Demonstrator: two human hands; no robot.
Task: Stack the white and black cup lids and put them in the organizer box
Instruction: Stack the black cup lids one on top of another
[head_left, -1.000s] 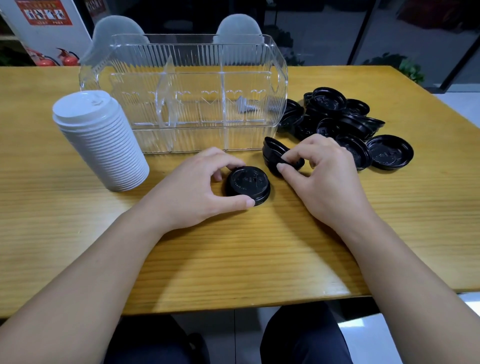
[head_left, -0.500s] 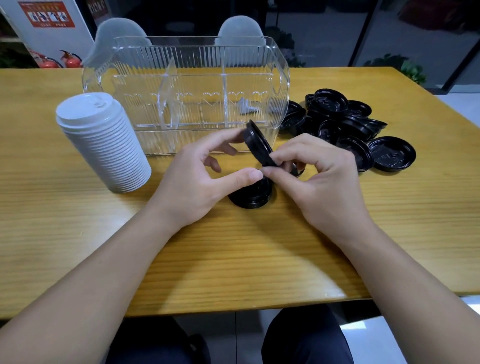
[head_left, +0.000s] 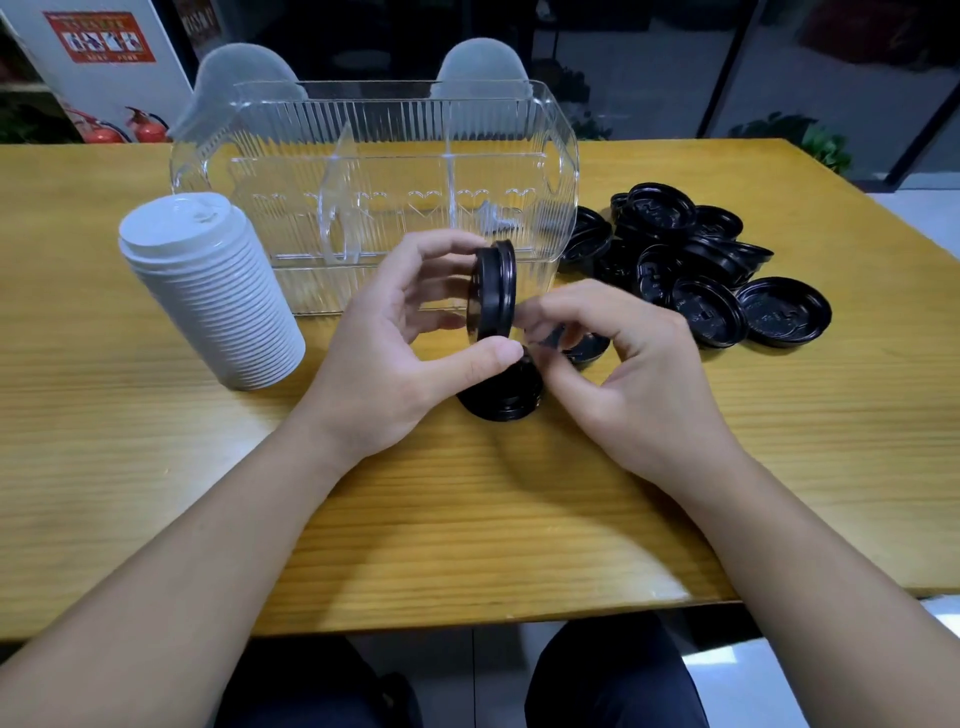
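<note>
1. Pinching a black cup lid (head_left: 492, 291) on edge, the left hand (head_left: 395, 353) has its thumb under the rim and its fingers curled over the top, so the lid stands upright above the table.
2. The right hand (head_left: 623, 374) is just beside it, fingers curled inward close to the lid's right face; motion blur hides whether they hold anything.
3. Directly below both hands, a short stack of black lids (head_left: 501, 397) sits on the wooden table (head_left: 467, 519), and another black lid (head_left: 587, 348) lies partly hidden behind the right fingers.
4. Behind the hands stands the clear ribbed organizer box (head_left: 374, 197), with upright dividers inside.
5. To the left of the box, a tall leaning stack of white lids (head_left: 213, 291) rests on the table.
6. To the right of the box, a loose heap of black lids (head_left: 691, 260) lies spread out, well apart from the white stack.
</note>
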